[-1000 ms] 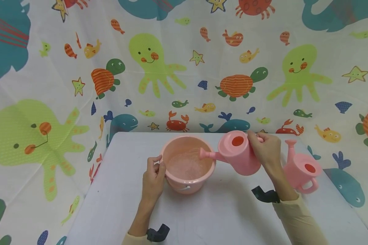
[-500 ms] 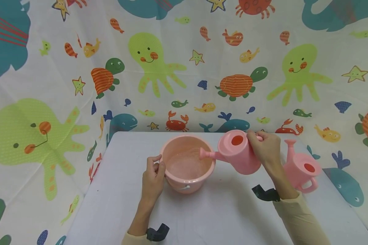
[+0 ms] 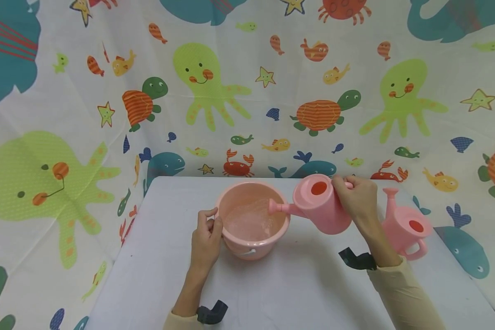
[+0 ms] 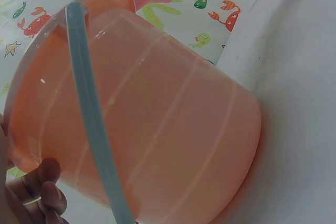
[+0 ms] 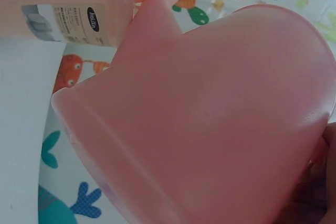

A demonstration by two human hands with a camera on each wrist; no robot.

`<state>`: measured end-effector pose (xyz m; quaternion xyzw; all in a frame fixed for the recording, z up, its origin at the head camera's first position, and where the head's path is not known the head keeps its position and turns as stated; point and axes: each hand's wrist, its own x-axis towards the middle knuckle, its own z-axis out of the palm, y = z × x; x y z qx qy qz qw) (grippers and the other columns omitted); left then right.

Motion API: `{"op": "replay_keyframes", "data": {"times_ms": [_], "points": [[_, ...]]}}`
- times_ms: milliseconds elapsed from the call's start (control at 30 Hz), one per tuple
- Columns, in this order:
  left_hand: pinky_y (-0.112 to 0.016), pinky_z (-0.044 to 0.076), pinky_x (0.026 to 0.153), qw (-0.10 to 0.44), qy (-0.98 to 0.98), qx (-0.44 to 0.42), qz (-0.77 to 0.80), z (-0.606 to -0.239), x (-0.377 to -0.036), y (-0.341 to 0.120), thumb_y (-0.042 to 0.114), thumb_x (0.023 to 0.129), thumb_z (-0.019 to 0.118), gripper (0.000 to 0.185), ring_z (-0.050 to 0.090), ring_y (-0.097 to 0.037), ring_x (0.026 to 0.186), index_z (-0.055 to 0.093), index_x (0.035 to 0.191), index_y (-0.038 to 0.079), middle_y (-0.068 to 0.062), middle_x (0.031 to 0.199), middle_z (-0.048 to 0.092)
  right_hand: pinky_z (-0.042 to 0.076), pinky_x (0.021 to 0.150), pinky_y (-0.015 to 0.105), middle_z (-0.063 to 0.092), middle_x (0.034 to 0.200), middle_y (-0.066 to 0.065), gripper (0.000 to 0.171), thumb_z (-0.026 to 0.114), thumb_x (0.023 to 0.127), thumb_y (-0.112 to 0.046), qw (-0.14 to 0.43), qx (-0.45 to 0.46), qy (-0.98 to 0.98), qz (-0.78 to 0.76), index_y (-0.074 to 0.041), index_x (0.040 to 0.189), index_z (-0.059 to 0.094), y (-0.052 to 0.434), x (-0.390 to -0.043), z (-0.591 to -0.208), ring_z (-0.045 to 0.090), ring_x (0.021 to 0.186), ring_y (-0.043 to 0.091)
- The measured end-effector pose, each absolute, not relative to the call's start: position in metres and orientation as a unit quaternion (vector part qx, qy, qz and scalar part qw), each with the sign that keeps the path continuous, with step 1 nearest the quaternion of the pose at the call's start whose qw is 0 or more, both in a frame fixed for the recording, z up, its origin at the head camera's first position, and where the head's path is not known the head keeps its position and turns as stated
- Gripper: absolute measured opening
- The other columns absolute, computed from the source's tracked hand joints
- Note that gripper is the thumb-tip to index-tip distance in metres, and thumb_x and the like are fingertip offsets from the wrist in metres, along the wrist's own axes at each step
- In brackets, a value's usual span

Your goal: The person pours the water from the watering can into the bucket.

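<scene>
Holding steady across the last second, your right hand point(image 3: 356, 198) grips the tilted pink watering can point(image 3: 321, 204) by its handle, spout over the pink bucket point(image 3: 251, 220) on the tabletop point(image 3: 297, 284). Your left hand point(image 3: 206, 240) pinches the bucket rim. Water ripples have settled, suggesting the pour is tapering.

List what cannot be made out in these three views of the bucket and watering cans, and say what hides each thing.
- Right hand: its grip on the tilted watering can's handle is hidden by its own fingers, head view; cut off at the edge, right wrist view.
- Label: print too small to read, right wrist view.
- Bucket's inside: hidden by its own wall, left wrist view.
- Second watering can: partly behind the right forearm, head view.
</scene>
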<state>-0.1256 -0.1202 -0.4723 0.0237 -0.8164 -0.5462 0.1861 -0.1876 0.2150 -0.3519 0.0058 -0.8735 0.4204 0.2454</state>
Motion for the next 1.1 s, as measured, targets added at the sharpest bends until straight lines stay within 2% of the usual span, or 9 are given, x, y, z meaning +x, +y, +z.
{"op": "replay_keyframes", "data": {"times_ms": [267,1100], "points": [[-0.021,0.031,0.044,0.185,-0.817,0.024,-0.545,-0.471,-0.1259,-0.1197,0.024,0.104,0.048,0.028,0.041,-0.004,0.048,0.054,0.127,0.011,-0.003,0.066,0.062,0.052,0.062,0.016,0.07,0.072,0.014,0.039,0.063,0.091,-0.03,0.235,0.005,-0.876,0.422,-0.005,0.061,0.061,0.2146,-0.1872,-0.3492,0.063,0.061,0.013],[-0.021,0.032,0.045,0.179,-0.817,0.032,-0.547,-0.4713,-0.1259,-0.1184,0.024,0.104,0.047,0.028,0.041,-0.005,0.05,0.054,0.128,0.012,-0.002,0.068,0.063,0.052,0.061,0.017,0.069,0.07,0.014,0.037,0.06,0.092,-0.03,0.228,0.025,-0.882,0.412,-0.005,0.064,0.063,0.2118,-0.1881,-0.3444,0.062,0.058,0.018]]}}
